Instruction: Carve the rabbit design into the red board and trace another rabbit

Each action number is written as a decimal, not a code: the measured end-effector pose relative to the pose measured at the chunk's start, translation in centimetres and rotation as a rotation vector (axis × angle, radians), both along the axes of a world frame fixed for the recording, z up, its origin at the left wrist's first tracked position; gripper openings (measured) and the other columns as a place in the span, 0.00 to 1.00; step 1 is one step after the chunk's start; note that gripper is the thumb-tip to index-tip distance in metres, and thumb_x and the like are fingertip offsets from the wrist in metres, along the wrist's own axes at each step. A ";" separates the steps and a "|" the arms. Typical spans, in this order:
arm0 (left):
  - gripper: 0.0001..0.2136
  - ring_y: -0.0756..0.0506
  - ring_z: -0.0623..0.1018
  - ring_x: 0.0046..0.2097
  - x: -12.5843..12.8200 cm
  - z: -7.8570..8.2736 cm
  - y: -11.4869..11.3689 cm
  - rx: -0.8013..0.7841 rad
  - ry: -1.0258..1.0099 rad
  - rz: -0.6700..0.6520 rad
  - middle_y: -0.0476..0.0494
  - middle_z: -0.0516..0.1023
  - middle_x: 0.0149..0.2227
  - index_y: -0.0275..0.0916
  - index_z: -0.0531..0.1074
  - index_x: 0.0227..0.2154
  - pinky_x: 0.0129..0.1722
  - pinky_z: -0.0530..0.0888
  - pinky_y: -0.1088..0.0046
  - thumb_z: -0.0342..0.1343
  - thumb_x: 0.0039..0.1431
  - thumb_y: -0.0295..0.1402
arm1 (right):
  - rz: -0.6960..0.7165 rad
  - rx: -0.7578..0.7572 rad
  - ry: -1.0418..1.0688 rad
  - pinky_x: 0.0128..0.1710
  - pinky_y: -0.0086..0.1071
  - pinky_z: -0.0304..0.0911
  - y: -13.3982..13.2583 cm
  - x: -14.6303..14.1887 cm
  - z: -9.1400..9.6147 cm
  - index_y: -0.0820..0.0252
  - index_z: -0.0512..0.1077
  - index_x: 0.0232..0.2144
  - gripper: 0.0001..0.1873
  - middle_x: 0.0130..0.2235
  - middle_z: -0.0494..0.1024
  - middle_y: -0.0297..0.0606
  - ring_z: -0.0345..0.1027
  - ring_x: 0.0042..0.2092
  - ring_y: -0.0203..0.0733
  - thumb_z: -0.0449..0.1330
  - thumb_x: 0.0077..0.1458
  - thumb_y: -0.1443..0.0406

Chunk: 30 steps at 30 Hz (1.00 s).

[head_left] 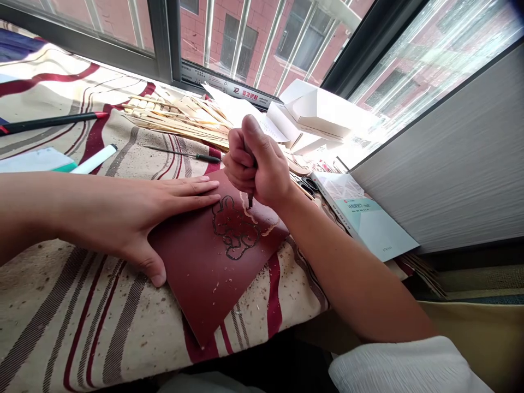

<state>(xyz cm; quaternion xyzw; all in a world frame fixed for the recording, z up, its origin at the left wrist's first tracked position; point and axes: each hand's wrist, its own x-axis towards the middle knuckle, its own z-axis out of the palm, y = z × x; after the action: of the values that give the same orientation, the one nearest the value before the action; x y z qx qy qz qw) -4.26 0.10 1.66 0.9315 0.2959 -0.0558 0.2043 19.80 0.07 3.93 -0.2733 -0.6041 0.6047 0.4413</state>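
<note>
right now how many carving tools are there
2: one tool gripped in the right hand, tip on the red lino sheet; one tool on the striped cloth above it. The black rod far left may be another.

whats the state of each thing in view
left bare hand, flat on the block, fingers spread
right bare hand, clenched around the tool
small dark carving tool, tip down on the block
red-brown carving block, partly carved, outline drawn
thin green-handled carving tool, lying unused
cream striped cloth, scattered with shavings
pale teal book, closed, lying flat
</note>
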 end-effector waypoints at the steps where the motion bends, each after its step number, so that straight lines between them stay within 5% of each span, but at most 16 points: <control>1: 0.72 0.20 0.48 0.83 0.1 0.0 0.0 0.000 -0.003 0.000 0.45 0.36 0.85 0.54 0.40 0.83 0.81 0.50 0.45 0.77 0.42 0.65 | 0.015 0.007 0.003 0.17 0.28 0.31 0.0 0.0 0.0 0.53 0.55 0.19 0.41 0.17 0.47 0.20 0.34 0.19 0.27 0.56 0.67 0.31; 13: 0.65 0.28 0.52 0.83 -0.1 0.6 -1.0 0.125 -0.026 -0.081 0.38 0.40 0.85 0.45 0.42 0.83 0.80 0.54 0.46 0.77 0.53 0.56 | 0.165 0.181 0.003 0.18 0.27 0.42 0.1 -0.9 -1.1 0.52 0.55 0.20 0.39 0.22 0.45 0.22 0.40 0.21 0.29 0.65 0.65 0.36; 19: 0.65 0.27 0.50 0.83 -0.2 -0.1 -0.4 0.095 -0.058 -0.085 0.35 0.40 0.85 0.45 0.45 0.83 0.80 0.53 0.45 0.76 0.51 0.61 | 0.270 0.014 -0.137 0.17 0.26 0.39 0.6 -0.9 -0.7 0.53 0.52 0.20 0.40 0.22 0.44 0.23 0.36 0.21 0.29 0.55 0.71 0.34; 22: 0.70 0.24 0.47 0.84 -0.3 -0.4 -0.1 0.060 0.028 -0.021 0.41 0.35 0.86 0.52 0.36 0.83 0.80 0.53 0.41 0.73 0.47 0.67 | 0.161 -0.066 -0.085 0.17 0.25 0.34 1.3 -0.8 -0.9 0.52 0.50 0.21 0.39 0.20 0.42 0.21 0.32 0.21 0.29 0.52 0.74 0.35; 26: 0.72 0.20 0.45 0.83 -0.2 -0.4 0.3 0.004 0.027 -0.010 0.43 0.33 0.85 0.54 0.34 0.83 0.80 0.50 0.40 0.71 0.44 0.72 | -0.112 -0.057 0.000 0.16 0.27 0.33 2.0 -0.7 -1.5 0.51 0.49 0.23 0.39 0.19 0.45 0.19 0.31 0.21 0.29 0.61 0.68 0.34; 30: 0.71 0.21 0.51 0.82 -0.3 -0.9 0.4 0.030 -0.042 0.004 0.44 0.41 0.85 0.50 0.44 0.82 0.80 0.53 0.48 0.69 0.41 0.74 | 0.148 -0.037 -0.036 0.16 0.26 0.33 1.6 -0.6 -1.1 0.51 0.50 0.22 0.38 0.19 0.43 0.19 0.31 0.20 0.29 0.54 0.73 0.35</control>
<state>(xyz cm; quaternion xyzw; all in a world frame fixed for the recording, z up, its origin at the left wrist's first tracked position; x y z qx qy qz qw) -4.53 0.46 0.72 0.9347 0.2944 -0.0314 0.1964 19.25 1.70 2.86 -0.2470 -0.6191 0.6418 0.3792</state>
